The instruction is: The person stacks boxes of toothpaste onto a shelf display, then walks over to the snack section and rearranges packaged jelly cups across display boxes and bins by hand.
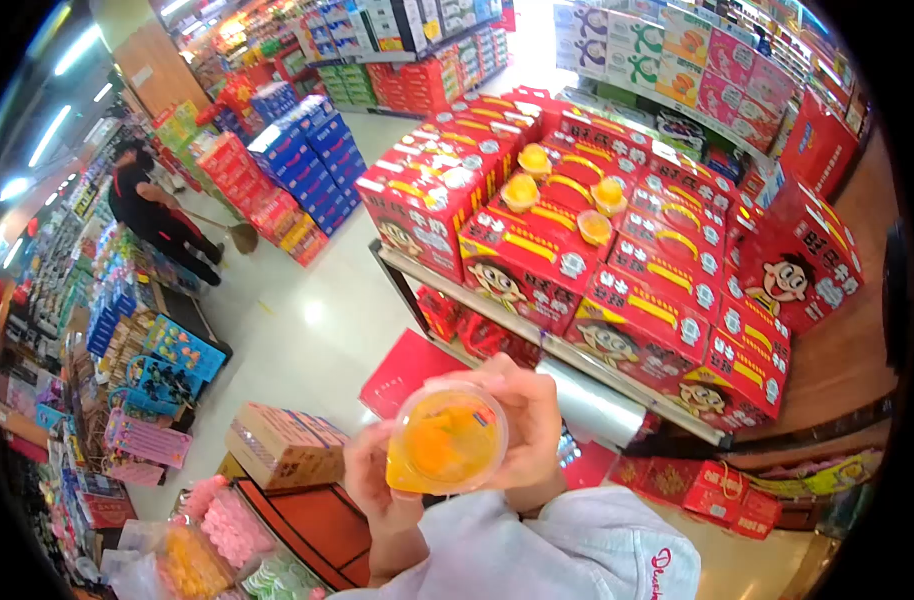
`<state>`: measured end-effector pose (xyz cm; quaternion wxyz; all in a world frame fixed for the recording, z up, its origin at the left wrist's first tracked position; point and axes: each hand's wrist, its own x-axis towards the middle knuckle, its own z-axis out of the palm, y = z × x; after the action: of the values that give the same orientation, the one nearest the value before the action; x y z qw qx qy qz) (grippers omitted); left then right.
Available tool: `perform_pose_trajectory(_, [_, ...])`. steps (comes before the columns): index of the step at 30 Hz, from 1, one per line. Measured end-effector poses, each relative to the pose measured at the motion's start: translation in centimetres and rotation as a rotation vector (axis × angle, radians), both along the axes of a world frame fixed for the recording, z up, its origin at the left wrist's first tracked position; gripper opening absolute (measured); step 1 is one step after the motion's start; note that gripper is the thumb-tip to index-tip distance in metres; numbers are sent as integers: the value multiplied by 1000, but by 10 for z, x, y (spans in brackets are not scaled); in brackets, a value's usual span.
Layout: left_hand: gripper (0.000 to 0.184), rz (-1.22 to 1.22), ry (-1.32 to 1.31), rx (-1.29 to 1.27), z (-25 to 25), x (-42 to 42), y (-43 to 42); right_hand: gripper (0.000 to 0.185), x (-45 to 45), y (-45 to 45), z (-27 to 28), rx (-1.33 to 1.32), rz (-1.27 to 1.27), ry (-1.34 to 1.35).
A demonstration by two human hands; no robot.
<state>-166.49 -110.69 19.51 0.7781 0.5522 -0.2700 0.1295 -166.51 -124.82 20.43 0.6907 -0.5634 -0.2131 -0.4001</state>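
Note:
Close in front of me is a clear plastic fruit cup (445, 440) with orange pieces inside and a yellow edge along its lower left. It is tilted so that its round face points up at me. My left hand (370, 490) grips the cup's left side, and my right hand (530, 420) is wrapped round its right side. Several similar cups, among them one fruit cup (594, 228), lie on the red milk cartons (527, 250) on the shelf ahead. Parts of the fingers behind the cup are hidden.
A metal shelf edge (617, 375) runs under the cartons. A brown cardboard box (282, 450) is on the floor at left. Bags of goods (192, 560) fill the lower left. Farther off, a person (162, 215) holds a long-handled tool beside stacked blue boxes (307, 160).

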Motion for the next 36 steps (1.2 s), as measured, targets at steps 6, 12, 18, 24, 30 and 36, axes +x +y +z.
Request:
perform_pose_trajectory(6, [72, -99, -4, -20, 14, -15, -7, 79, -28, -3, 3, -29, -4, -17])
perform_pose_trajectory(12, [87, -174, 73, -25, 23, -28, -16, 77, -58, -7, 11, -93, -134, -29])
perform_pose_trajectory(18, [83, -291, 105, -62, 23, -47, -6, 82, -81, -5, 24, -212, -167, 4])
perform_pose_trajectory(24, [71, -399, 100, -102, 21, -50, 20, 86, -75, 18, 6, -51, -51, 130])
perform_pose_trajectory(30, [66, -229, 194, 124, 17, -60, 73, 94, -70, 59, -5, 58, 427, 186])
perform_pose_trajectory(36, [77, -46, 127, 214, 28, -97, 142, 89, -74, 125, -7, 16, 729, 66])
